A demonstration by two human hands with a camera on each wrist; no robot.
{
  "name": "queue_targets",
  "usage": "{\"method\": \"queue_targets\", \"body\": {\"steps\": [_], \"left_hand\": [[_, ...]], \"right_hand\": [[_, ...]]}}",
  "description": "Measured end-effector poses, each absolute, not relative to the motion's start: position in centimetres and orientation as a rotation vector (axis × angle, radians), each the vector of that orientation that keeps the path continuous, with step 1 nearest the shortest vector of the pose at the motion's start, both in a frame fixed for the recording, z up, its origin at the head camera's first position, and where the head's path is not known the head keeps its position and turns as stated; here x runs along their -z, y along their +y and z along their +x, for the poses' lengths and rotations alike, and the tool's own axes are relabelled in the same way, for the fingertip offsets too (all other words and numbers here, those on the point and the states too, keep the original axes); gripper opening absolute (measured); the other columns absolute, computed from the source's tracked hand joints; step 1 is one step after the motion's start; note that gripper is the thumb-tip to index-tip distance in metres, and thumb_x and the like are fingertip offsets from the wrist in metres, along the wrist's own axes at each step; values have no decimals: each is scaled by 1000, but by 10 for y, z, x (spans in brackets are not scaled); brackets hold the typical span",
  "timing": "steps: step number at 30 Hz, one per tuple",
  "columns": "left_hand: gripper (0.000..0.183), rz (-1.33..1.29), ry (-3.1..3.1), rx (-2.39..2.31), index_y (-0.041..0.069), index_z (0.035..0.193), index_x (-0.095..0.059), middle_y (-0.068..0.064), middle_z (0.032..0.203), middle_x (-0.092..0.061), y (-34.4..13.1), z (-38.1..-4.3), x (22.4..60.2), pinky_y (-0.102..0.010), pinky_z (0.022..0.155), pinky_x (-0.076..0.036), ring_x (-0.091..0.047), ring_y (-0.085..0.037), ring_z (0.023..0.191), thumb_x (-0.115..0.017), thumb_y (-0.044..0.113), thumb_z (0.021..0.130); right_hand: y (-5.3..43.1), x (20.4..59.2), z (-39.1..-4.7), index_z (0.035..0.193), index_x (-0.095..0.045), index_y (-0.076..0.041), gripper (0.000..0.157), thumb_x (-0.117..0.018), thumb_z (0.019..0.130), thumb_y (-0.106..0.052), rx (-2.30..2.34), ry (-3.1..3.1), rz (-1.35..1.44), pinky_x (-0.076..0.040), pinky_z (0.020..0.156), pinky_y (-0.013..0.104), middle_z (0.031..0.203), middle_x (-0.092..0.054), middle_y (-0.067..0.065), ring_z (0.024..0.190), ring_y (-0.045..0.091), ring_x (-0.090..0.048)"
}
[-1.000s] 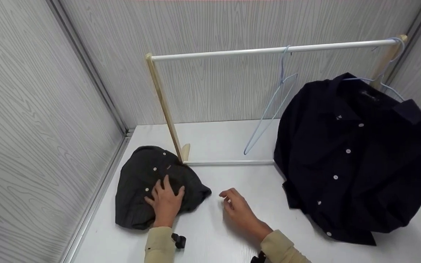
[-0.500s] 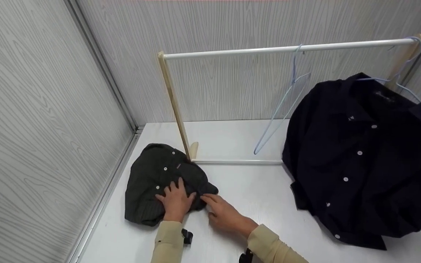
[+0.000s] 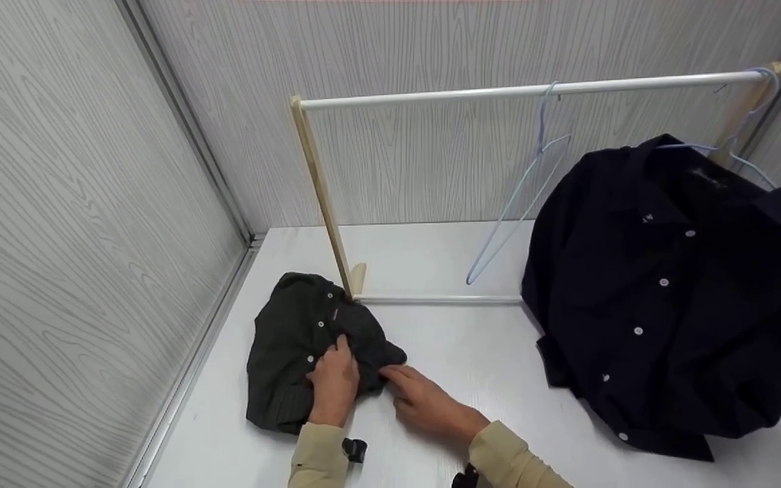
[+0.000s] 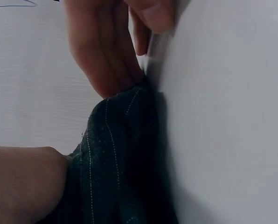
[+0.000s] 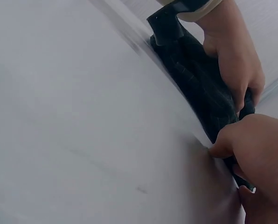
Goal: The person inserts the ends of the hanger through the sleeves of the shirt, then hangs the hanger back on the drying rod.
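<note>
A dark green shirt (image 3: 278, 356) with white buttons lies bunched on the white table, at the left in the head view. My left hand (image 3: 335, 381) is on its front, fingers drawn in and gripping a fold of the cloth; the right wrist view also shows this left hand (image 5: 237, 60) pinching fabric. At the shirt's right edge, my right hand (image 3: 428, 403) holds the cloth between thumb and fingers. Close up in the left wrist view, the right hand's fingers (image 4: 106, 51) meet the edge of the stitched cloth (image 4: 115, 149). Some fingertips are hidden by the fabric.
Behind the shirt stands a rack with a white top rail (image 3: 424, 99) and a wooden left post (image 3: 323, 196). A bare blue hanger (image 3: 506, 224) hangs on the rail. On the right, a navy shirt (image 3: 675, 305) hangs from another hanger. Panel walls (image 3: 78, 237) enclose the table.
My right hand has moved left from the table to the shirt's edge. The left hand's spread fingers have drawn together on the cloth, and the shirt's left side has shifted slightly right.
</note>
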State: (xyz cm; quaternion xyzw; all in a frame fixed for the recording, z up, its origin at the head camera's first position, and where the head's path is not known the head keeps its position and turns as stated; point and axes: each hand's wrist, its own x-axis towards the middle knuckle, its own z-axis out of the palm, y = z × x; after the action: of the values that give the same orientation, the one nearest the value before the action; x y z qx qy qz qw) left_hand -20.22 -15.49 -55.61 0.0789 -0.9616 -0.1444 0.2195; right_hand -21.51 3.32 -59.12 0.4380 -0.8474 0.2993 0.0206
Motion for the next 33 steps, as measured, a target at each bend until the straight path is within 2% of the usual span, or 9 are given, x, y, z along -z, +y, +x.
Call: {"method": "queue_targets", "body": {"steps": [3, 6, 12, 17, 23, 28, 33], "left_hand": [[31, 119, -2591, 448, -5, 120, -60, -23, 86, -68, -152, -196, 556, -55, 56, -54, -69, -42, 72, -66, 5, 91], [30, 57, -2523, 498, -8, 118, -60, -23, 81, -68, -150, -189, 555, -50, 54, -54, -69, -40, 68, -67, 6, 92], [32, 76, -2466, 667, -8, 122, -60, -26, 85, -69, -141, -177, 551, -51, 60, -55, -69, -42, 72, -64, 10, 96], [33, 98, -2506, 727, -8, 123, -60, -27, 87, -70, -124, -173, 549, -51, 62, -55, -70, -42, 74, -61, 14, 98], [31, 20, -2556, 692, -7, 119, -61, -23, 83, -70, -99, -176, 547, -46, 61, -56, -70, -38, 72, -62, 15, 97], [31, -51, -2603, 650, -6, 117, -61, -21, 78, -69, -79, -176, 545, -46, 60, -55, -69, -37, 69, -62, 17, 97], [34, -78, -2667, 632, -6, 119, -61, -20, 80, -70, -60, -176, 544, -46, 60, -55, -69, -36, 69, -61, 21, 98]], "right_hand": [[39, 593, -215, 143, -46, -3, 48, -53, 95, -3, -1052, -2679, 1317, -39, 113, 42, 144, -51, 12, 136, 27, -47], [44, 594, -215, 143, -47, -7, 46, -53, 97, -6, -1197, -2716, 1276, -38, 114, 43, 144, -52, 9, 137, 26, -48], [52, 596, -216, 139, -52, -13, 41, -55, 99, -11, -1429, -2708, 1188, -38, 113, 42, 140, -57, 4, 135, 22, -51], [58, 598, -214, 132, -58, -11, 32, -54, 102, -20, -1514, -2657, 1093, -42, 109, 43, 132, -62, 6, 128, 24, -56], [71, 597, -213, 132, -57, -14, 35, -50, 104, -33, -1612, -2644, 1000, -43, 107, 41, 130, -63, 5, 125, 22, -57], [88, 595, -215, 135, -53, -15, 34, -46, 106, -30, -1740, -2636, 889, -44, 106, 40, 134, -61, 4, 127, 23, -56], [105, 590, -218, 134, -53, -8, 32, -44, 107, -22, -1765, -2615, 785, -47, 102, 37, 133, -61, 10, 125, 28, -57]]}}
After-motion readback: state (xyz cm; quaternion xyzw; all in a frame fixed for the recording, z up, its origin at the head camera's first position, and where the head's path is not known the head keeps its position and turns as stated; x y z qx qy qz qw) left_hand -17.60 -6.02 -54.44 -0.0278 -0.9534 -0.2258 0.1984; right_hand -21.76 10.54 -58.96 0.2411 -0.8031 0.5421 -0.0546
